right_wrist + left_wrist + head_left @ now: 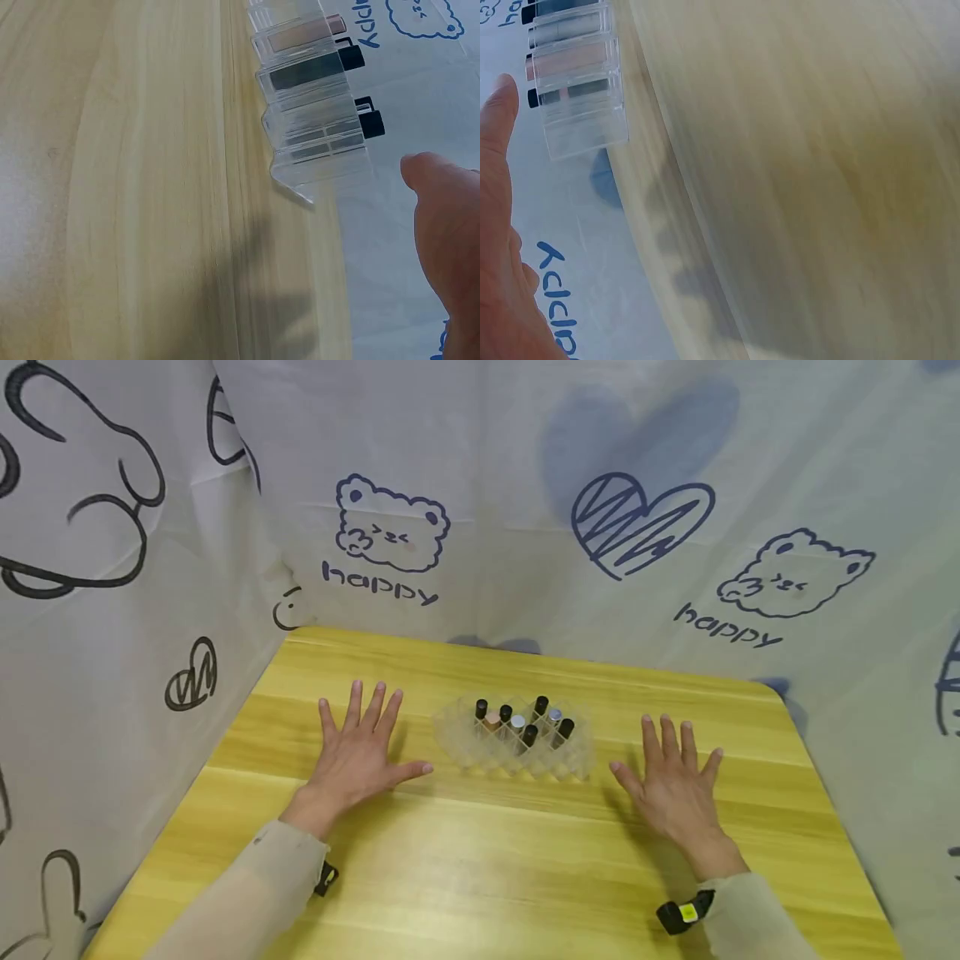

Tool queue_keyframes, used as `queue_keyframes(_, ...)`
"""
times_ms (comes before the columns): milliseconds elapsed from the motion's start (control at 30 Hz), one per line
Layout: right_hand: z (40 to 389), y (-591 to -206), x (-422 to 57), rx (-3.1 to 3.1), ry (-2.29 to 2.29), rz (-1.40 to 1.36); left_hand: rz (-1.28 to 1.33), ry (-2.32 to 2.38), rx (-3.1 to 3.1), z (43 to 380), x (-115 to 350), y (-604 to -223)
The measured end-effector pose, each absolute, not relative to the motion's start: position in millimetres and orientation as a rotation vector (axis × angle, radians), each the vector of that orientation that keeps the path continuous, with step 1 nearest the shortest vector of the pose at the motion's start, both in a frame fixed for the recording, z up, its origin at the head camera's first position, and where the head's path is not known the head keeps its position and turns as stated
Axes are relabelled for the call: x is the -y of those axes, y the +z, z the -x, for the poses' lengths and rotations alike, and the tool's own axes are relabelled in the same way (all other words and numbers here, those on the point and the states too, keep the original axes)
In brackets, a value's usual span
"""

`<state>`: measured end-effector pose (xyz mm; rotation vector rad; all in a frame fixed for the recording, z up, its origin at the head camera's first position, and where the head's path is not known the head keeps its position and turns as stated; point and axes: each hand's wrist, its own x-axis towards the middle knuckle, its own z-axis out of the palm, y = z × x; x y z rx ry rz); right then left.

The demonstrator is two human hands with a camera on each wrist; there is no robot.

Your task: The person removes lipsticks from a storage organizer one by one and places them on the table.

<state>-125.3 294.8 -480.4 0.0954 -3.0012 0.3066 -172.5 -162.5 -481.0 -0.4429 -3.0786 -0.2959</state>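
A clear plastic lipstick organizer [457, 747] with diamond-shaped slots stands on the wooden table. Several small capped tubes [529, 735] are upright in it, most with black caps, others with silver or pinkish ones. To its left, my left hand [352, 764] is held with the fingers spread, its thumb pointing at the organizer. On the other side my right hand [675, 789] is spread too, palm down and holding nothing. Both wrist views show the organizer's clear side [585, 131] with each thumb apart from it. Dark tubes [307, 73] show through the wall in the right wrist view.
The yellow wooden table [465, 860] has rounded back corners. White cloth [510, 460] with drawn bears, hearts and the word "happy" hangs behind it and along the sides. A black strap [684, 913] sits at my right wrist, another black piece [326, 878] at the left.
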Motion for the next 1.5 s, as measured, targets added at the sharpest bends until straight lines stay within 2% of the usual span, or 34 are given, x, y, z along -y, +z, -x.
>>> queue_keyframes(1500, 127.9, -480.9, -285.2, 3.007, 0.357, -0.125, 0.493, -0.361, 3.078, 173.7, 150.8, -488.9)
